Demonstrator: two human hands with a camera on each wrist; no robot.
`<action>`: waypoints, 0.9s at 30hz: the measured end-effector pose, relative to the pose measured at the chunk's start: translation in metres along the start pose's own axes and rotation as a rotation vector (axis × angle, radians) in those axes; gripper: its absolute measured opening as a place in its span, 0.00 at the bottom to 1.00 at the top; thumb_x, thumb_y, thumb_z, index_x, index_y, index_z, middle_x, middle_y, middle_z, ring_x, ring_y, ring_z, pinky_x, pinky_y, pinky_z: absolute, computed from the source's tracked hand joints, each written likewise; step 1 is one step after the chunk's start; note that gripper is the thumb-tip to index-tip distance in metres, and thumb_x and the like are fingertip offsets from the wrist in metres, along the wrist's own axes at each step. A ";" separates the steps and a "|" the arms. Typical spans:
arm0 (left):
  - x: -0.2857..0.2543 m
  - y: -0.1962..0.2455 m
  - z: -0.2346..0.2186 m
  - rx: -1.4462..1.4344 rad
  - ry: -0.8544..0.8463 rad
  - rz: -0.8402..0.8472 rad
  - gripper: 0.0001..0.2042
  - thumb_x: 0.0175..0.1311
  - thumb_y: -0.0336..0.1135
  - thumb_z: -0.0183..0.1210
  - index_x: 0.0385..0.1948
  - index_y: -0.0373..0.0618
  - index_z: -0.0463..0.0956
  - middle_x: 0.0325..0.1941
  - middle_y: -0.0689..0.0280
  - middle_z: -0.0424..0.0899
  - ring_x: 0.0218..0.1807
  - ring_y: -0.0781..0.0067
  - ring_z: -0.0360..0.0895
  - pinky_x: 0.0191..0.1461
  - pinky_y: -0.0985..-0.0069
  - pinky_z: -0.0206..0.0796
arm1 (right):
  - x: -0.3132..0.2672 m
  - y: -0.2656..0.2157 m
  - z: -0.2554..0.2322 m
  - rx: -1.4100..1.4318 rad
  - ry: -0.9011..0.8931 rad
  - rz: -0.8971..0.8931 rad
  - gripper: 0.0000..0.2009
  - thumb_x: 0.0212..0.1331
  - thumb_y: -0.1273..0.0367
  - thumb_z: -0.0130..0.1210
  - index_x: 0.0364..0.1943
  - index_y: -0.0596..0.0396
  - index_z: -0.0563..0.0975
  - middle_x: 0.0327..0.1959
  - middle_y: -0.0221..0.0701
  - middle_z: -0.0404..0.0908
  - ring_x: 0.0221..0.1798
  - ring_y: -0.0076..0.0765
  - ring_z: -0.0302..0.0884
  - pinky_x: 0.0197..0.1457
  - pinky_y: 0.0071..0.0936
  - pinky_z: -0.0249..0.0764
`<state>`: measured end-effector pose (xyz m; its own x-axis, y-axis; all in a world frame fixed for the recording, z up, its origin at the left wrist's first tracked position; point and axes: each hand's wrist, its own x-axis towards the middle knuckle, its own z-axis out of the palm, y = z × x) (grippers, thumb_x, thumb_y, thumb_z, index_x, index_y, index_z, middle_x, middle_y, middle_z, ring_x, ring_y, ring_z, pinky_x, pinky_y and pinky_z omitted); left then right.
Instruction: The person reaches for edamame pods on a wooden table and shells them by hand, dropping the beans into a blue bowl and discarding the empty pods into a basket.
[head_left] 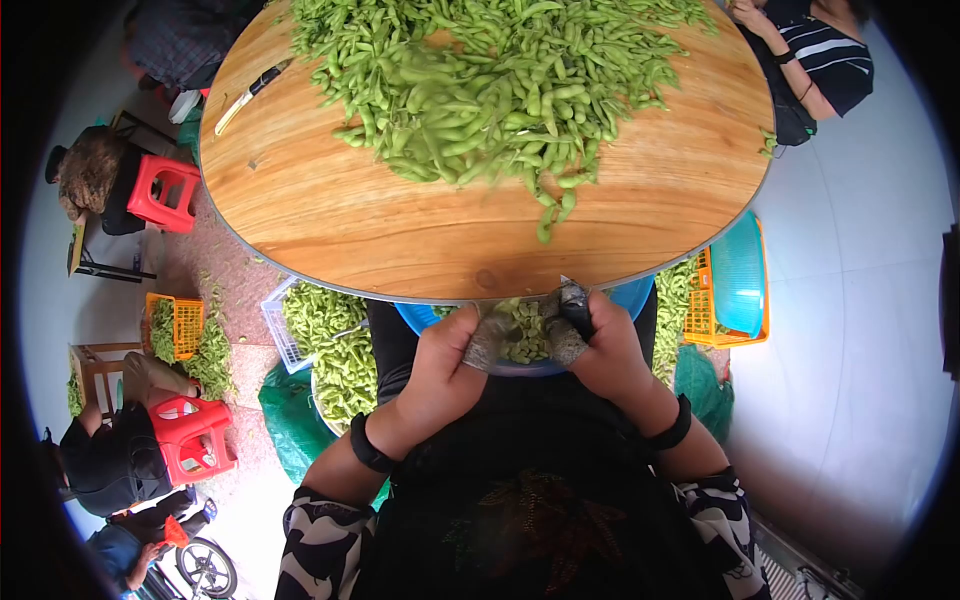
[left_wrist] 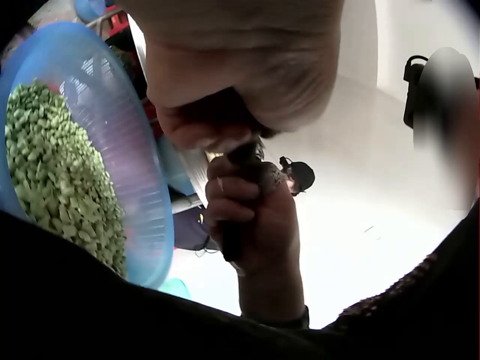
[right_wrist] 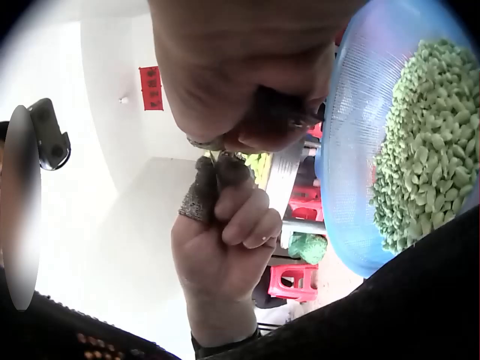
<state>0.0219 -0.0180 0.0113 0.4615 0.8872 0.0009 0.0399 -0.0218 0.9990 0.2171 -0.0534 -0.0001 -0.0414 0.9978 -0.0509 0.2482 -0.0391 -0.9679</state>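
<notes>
Both hands are close together over a blue basket (left_wrist: pixel 156 225) of shelled green beans (right_wrist: pixel 439 142). The left hand (head_left: pixel 445 360) has its fingers curled, with a grey covering on the thumb; in the right wrist view, its fingertips (right_wrist: pixel 214 169) pinch what looks like a small pale piece, too small to identify. Curled round a dark-handled tool (left_wrist: pixel 232 236), the right hand (head_left: pixel 612 350) also wears a grey thumb covering. Green bean pods (head_left: pixel 480 100) are heaped on the round wooden table (head_left: pixel 350 240) beyond the hands.
A knife (head_left: pixel 250 97) lies at the table's left. Below stand a white basket (head_left: pixel 283 330) of pods, an orange basket (head_left: pixel 765 290) and green bags (head_left: pixel 290 420). Red stools (head_left: pixel 190 430) and seated people are at the left; another person (head_left: pixel 825 60) is at the upper right.
</notes>
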 end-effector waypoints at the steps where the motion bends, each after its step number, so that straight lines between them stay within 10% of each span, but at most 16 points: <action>1: 0.000 -0.001 0.000 -0.004 0.000 0.000 0.05 0.59 0.20 0.54 0.36 0.36 0.73 0.29 0.54 0.75 0.32 0.48 0.75 0.36 0.70 0.68 | -0.001 -0.004 -0.001 0.016 0.025 0.025 0.09 0.56 0.74 0.58 0.40 0.60 0.75 0.31 0.25 0.78 0.35 0.18 0.71 0.40 0.21 0.71; 5: 0.003 -0.010 0.003 0.218 -0.043 0.136 0.04 0.60 0.22 0.55 0.36 0.35 0.73 0.29 0.54 0.76 0.33 0.49 0.77 0.36 0.70 0.70 | -0.001 0.000 0.000 -0.031 -0.029 -0.056 0.10 0.55 0.74 0.59 0.40 0.59 0.76 0.32 0.29 0.80 0.34 0.21 0.74 0.39 0.22 0.72; 10: 0.009 -0.005 0.003 0.487 0.018 0.396 0.05 0.58 0.24 0.59 0.34 0.36 0.74 0.29 0.53 0.76 0.31 0.48 0.77 0.33 0.66 0.70 | -0.003 -0.011 0.005 -0.217 0.057 -0.225 0.13 0.50 0.73 0.63 0.41 0.58 0.76 0.35 0.41 0.81 0.37 0.50 0.81 0.39 0.33 0.76; 16: -0.005 0.000 -0.020 0.436 0.049 0.287 0.03 0.57 0.25 0.61 0.31 0.40 0.77 0.25 0.56 0.77 0.28 0.53 0.77 0.30 0.69 0.69 | 0.003 -0.025 -0.001 -0.413 0.068 -0.350 0.12 0.49 0.74 0.64 0.39 0.58 0.78 0.35 0.40 0.81 0.39 0.47 0.82 0.41 0.32 0.77; 21: -0.041 -0.007 -0.080 0.739 0.554 0.208 0.02 0.60 0.23 0.59 0.32 0.38 0.78 0.27 0.58 0.83 0.27 0.66 0.81 0.30 0.72 0.71 | 0.014 -0.021 -0.009 -0.597 0.150 -0.327 0.12 0.49 0.73 0.64 0.39 0.58 0.78 0.34 0.41 0.80 0.36 0.49 0.80 0.39 0.35 0.77; 25: -0.066 -0.019 -0.131 1.211 0.602 -0.350 0.26 0.57 0.39 0.65 0.56 0.42 0.69 0.27 0.55 0.82 0.29 0.51 0.81 0.32 0.63 0.74 | 0.045 -0.018 -0.001 -0.809 0.332 -0.277 0.13 0.49 0.72 0.64 0.39 0.59 0.76 0.31 0.42 0.79 0.32 0.51 0.79 0.35 0.39 0.75; 27: -0.079 -0.033 -0.149 1.378 0.568 -0.489 0.37 0.50 0.40 0.68 0.63 0.43 0.61 0.44 0.49 0.80 0.41 0.45 0.79 0.42 0.57 0.73 | 0.058 -0.007 0.003 -0.853 0.342 -0.230 0.13 0.48 0.71 0.64 0.38 0.58 0.75 0.30 0.42 0.79 0.31 0.52 0.78 0.35 0.41 0.75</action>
<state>-0.1483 -0.0186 -0.0153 -0.2069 0.9777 0.0354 0.9743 0.2026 0.0988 0.2101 0.0048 0.0031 0.0748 0.9428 0.3249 0.8987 0.0775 -0.4317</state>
